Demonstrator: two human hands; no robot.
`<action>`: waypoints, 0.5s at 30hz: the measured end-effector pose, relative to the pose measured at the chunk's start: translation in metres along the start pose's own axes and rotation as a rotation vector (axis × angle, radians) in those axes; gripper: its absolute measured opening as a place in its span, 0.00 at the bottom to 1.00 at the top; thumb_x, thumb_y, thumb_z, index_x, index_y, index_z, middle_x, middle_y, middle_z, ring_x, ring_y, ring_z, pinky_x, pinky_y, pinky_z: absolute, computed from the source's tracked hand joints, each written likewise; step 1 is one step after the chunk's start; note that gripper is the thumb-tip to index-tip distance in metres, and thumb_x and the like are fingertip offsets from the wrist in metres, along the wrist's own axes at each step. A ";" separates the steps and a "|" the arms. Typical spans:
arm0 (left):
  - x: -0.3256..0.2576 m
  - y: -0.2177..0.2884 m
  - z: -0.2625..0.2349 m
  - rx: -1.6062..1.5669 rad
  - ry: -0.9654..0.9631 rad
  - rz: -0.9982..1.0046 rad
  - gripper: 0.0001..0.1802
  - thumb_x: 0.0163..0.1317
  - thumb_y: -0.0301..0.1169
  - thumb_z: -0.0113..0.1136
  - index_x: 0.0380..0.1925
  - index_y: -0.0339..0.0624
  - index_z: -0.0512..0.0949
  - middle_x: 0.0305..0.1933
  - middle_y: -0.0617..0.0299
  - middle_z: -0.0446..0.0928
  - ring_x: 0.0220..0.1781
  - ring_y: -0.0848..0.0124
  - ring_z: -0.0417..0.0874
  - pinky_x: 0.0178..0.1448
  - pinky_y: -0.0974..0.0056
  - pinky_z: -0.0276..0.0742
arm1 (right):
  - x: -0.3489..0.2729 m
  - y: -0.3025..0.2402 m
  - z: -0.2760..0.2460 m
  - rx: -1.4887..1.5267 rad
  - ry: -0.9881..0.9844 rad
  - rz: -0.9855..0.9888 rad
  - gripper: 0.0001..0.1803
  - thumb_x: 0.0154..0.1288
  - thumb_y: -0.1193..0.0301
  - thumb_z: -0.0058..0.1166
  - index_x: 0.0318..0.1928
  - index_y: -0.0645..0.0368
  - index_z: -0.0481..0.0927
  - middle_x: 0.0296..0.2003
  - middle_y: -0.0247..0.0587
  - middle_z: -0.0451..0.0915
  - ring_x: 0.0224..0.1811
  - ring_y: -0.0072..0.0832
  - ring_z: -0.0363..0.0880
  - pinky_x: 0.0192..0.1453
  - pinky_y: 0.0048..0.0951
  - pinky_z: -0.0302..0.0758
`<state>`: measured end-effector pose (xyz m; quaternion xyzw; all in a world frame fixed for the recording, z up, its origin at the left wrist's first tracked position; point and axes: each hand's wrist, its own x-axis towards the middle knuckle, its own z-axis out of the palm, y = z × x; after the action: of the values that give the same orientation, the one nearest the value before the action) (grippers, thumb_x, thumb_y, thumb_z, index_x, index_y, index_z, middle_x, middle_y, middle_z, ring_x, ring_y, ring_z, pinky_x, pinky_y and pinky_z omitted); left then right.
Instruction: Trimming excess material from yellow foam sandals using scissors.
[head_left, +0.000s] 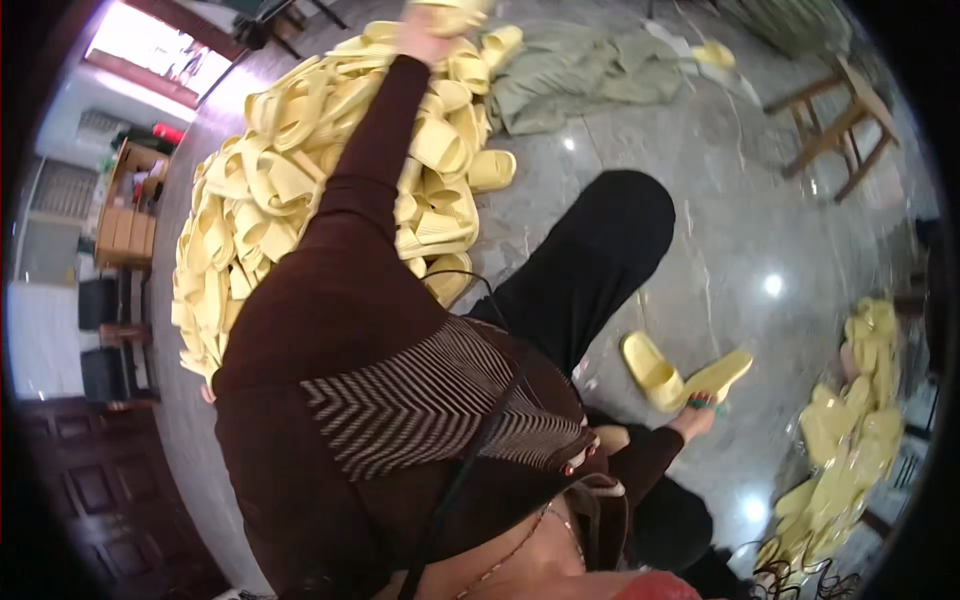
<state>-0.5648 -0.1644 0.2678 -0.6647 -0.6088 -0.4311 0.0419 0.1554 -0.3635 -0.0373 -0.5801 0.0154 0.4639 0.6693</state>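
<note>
Grey marble floor (700, 200) carries a big heap of yellow slippers (300, 190). Up at the heap's far end the left hand (425, 38) grasps one slipper (450, 15). Low beside the black-trousered knee, the right hand (700, 412) pinches another slipper (722, 375), its mate (650, 370) just beside.

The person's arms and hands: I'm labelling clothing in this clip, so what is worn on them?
Both arms wear long, dark brown sleeves reaching the wrists. The same garment has a panel of pale zigzag stripes across the body. The left hand and the right hand are bare, without gloves. The right hand's fingernails look painted, red and green.
</note>
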 end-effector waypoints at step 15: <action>0.041 0.192 0.134 -1.639 -0.635 -0.721 0.22 0.56 0.21 0.33 0.51 0.20 0.58 0.55 0.42 0.62 0.59 0.54 0.60 0.63 0.51 0.55 | 0.041 0.075 -0.053 -0.606 0.755 -0.326 0.10 0.48 0.78 0.53 0.33 0.63 0.70 0.25 0.37 0.73 0.24 0.27 0.72 0.27 0.29 0.69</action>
<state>-0.3369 -0.1038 0.3004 -0.3452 -0.2682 -0.5103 -0.7406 0.1584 -0.3886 -0.1343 -0.8703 0.0303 0.0952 0.4822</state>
